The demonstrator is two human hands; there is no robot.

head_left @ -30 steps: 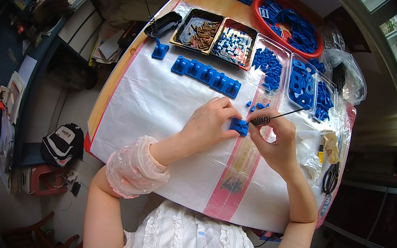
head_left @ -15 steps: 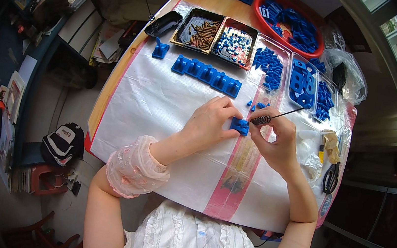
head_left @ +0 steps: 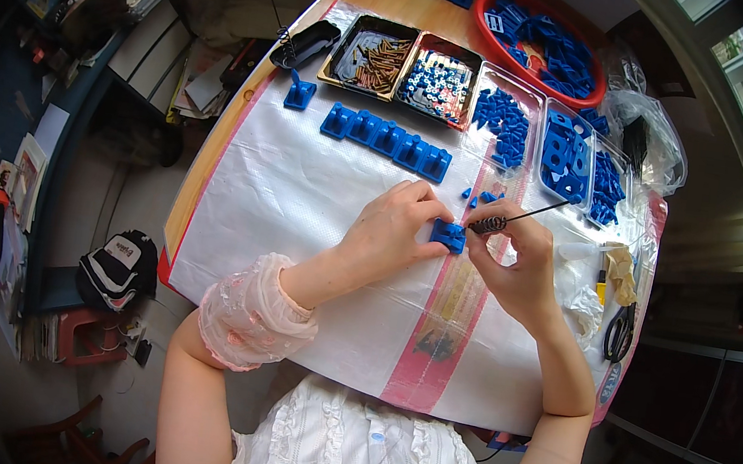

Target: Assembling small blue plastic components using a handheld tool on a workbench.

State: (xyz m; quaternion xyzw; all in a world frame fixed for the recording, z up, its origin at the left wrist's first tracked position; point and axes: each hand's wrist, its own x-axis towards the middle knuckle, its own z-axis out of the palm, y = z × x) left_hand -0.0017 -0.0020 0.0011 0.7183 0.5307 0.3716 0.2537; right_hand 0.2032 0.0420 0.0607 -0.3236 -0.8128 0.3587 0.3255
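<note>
Right there in the middle it sat, the small blue block (head_left: 449, 236), caught between two hands that faced each other without meeting. The left hand (head_left: 397, 228) had thumb and fingertips pinched on its left side; the right hand (head_left: 515, 259) gripped a dark coiled spring (head_left: 486, 225) hard by its right side, contact there too small to tell, with a thin black rod (head_left: 541, 209) slanting up and away to a blue tip. Beneath lay a shiny, creased silvery sheet (head_left: 303, 186), and little blue wedges (head_left: 487, 197) sat just beyond the fingers. And the containers! A gold-rimmed black tray (head_left: 347, 67) held slim brass-coloured screws (head_left: 383, 65); next door, another dark tray (head_left: 432, 119) brimmed with tiny pale and blue rings (head_left: 438, 84). Clear plastic tubs (head_left: 511, 168) carried pointed blue pieces (head_left: 501, 123) and flat, holed blue plates (head_left: 567, 149), while a round red basin (head_left: 582, 100) held piled blue parts (head_left: 570, 62).
</note>
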